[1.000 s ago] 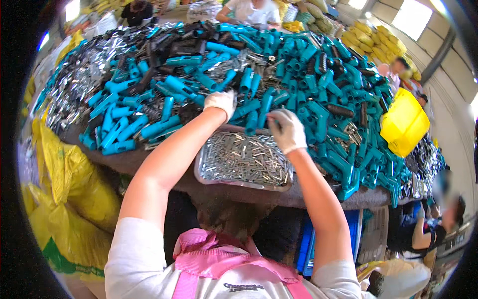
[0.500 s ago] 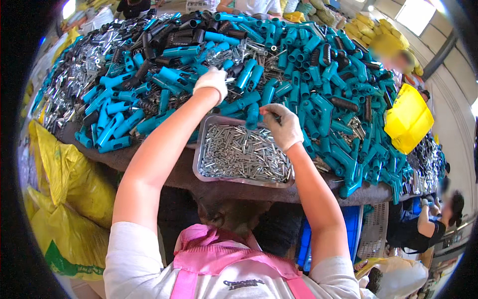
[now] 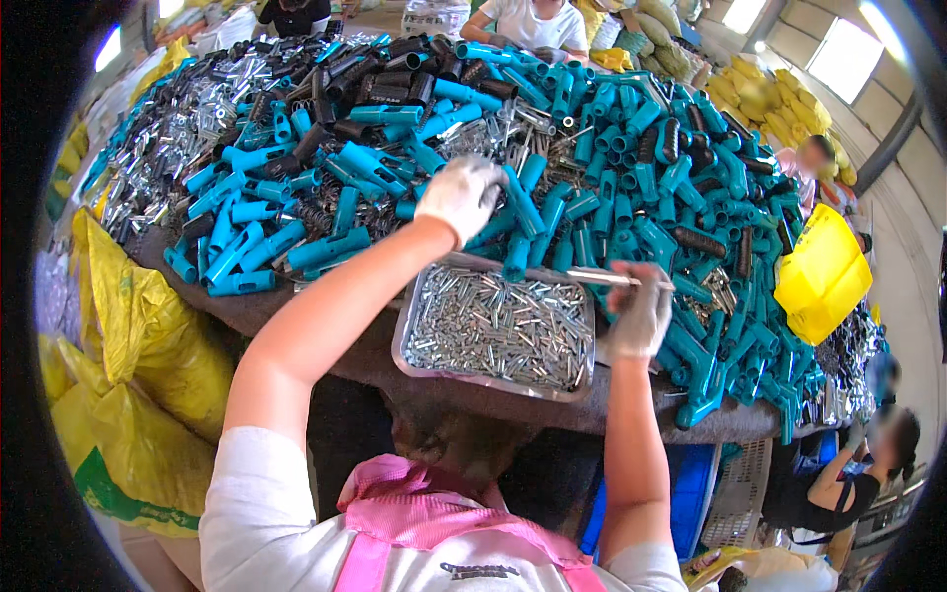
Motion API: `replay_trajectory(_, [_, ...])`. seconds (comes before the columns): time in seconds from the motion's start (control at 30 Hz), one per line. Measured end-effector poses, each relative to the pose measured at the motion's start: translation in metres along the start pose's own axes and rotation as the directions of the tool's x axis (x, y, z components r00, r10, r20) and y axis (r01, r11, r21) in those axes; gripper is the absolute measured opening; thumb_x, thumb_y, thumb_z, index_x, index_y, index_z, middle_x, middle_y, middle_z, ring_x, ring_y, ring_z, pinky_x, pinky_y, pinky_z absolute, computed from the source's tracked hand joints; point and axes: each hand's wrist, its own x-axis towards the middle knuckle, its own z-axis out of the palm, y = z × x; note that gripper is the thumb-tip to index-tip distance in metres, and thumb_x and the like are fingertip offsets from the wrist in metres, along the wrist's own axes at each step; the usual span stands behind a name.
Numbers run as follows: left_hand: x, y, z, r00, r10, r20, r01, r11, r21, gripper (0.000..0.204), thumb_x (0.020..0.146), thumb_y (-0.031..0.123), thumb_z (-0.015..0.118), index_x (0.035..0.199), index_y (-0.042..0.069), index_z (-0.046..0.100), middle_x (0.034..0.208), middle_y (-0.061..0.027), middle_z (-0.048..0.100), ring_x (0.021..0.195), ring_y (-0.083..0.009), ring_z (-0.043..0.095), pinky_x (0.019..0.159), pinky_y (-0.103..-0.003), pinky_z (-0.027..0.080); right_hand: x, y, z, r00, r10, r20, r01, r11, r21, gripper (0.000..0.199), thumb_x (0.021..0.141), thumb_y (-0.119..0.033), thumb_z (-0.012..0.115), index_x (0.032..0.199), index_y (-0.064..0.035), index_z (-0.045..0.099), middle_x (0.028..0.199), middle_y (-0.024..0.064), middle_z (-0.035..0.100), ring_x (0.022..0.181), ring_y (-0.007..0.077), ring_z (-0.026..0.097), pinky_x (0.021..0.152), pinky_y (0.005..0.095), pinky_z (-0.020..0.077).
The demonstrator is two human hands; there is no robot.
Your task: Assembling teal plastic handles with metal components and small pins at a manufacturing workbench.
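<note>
The right grip point(image 3: 641, 314) is clenched around a slim metal rod point(image 3: 592, 277) that points leftward from the fingers; the left grip point(image 3: 460, 200) has a tilted teal handle point(image 3: 525, 205) right at its fingertips, though I cannot tell whether it grasps it; left of the right grip, a tray point(image 3: 483, 381) of metal pins point(image 3: 498, 326) sits on the counter point(image 3: 340, 365), and beyond both grips spreads a mixed heap point(image 3: 612, 143)
</note>
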Motion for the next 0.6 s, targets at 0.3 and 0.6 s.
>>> replay_trajectory(0.3, [0.086, -0.082, 0.015, 0.955, -0.05, 0.291, -0.1, 0.872, 0.479, 0.04, 0.086, 0.046, 0.048, 0.111, 0.017, 0.059, 0.111, -0.0097, 0.057, 0.112, -0.0273, 0.046, 0.099, -0.041, 0.034, -0.014, 0.031, -0.035, 0.919, -0.373, -0.131, 0.342, 0.916, -0.21, 0.02, 0.096, -0.021, 0.038, 0.097, -0.0024, 0.048, 0.085, 0.0127, 0.062, 0.054, 0.009, 0.049, 0.049, 0.0187, 0.0393])
replay_trajectory(0.6, [0.089, -0.1, -0.042, 0.981, -0.042, 0.187, -0.047, 0.891, 0.452, 0.036, 0.081, 0.042, 0.06, 0.095, 0.009, 0.054, 0.101, -0.0117, 0.059, 0.102, -0.0308, 0.053, 0.088, -0.041, 0.043, -0.012, 0.036, -0.043, 0.943, -0.334, -0.005, 0.323, 0.915, -0.241, 0.024, 0.097, -0.024, 0.038, 0.097, -0.0034, 0.049, 0.087, 0.0109, 0.062, 0.054, 0.0058, 0.045, 0.051, 0.0175, 0.0386])
